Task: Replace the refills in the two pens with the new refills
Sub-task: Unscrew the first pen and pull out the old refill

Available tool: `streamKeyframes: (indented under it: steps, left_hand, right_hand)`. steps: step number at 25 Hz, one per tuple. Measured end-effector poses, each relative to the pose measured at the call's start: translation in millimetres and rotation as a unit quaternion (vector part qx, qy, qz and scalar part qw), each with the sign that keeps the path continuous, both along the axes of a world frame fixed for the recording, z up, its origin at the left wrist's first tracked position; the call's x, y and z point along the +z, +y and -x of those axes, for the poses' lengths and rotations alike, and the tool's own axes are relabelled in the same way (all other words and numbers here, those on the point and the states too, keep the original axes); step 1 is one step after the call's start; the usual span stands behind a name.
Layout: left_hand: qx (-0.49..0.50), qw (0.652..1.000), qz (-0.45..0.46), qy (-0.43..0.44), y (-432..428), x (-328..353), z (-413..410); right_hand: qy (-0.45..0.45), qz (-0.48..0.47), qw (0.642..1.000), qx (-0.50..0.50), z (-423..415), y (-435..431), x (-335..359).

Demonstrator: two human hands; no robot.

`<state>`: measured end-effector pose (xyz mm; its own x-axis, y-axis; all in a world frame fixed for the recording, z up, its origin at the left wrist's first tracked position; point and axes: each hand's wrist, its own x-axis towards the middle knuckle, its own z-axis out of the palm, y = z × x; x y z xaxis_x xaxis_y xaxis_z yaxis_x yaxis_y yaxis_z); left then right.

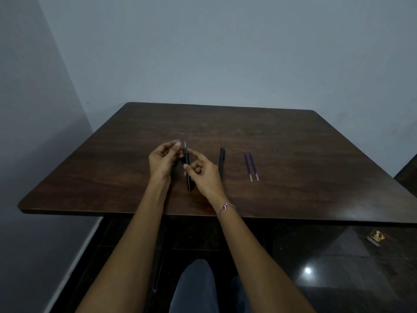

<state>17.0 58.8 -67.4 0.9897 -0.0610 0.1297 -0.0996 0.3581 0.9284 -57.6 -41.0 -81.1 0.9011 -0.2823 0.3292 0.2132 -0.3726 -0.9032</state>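
Both bare forearms reach forward and converge on the pen (189,183). The left hand (163,162) sits just left of it, palm turned toward it. Its fingers are curled, and the thumb and fingertips pinch the pen near its far end. The right hand (204,176) sits just right of the pen, with thumb and curled fingers gripping the barrel midway. Its index finger stretches out toward the far end. The right wrist, nearer than the pen, wears a thread band (226,207).
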Motion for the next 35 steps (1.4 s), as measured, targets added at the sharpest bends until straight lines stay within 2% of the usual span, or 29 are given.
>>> streamKeyframes:
  steps: [8,13,18,24,35]
  left_hand:
    - [-0.053,0.998,-0.028,0.013,0,-4,-4]
    - [-0.069,0.997,0.002,0.033,3,-2,-3]
    - [-0.026,0.997,0.05,0.044,4,2,-1]
    - [0.002,0.997,0.066,0.031,7,9,1]
    - [0.042,0.999,0.003,-0.015,13,56,-16]
  right_hand:
    - [-0.018,0.001,1.0,-0.01,2,-2,-1]
    - [-0.011,-0.017,1.0,-0.004,2,-1,-1]
    - [0.004,-0.025,1.0,0.006,2,0,3]
    - [0.022,-0.027,0.999,-0.002,4,3,6]
    - [0.044,-0.014,0.999,0.019,5,2,5]
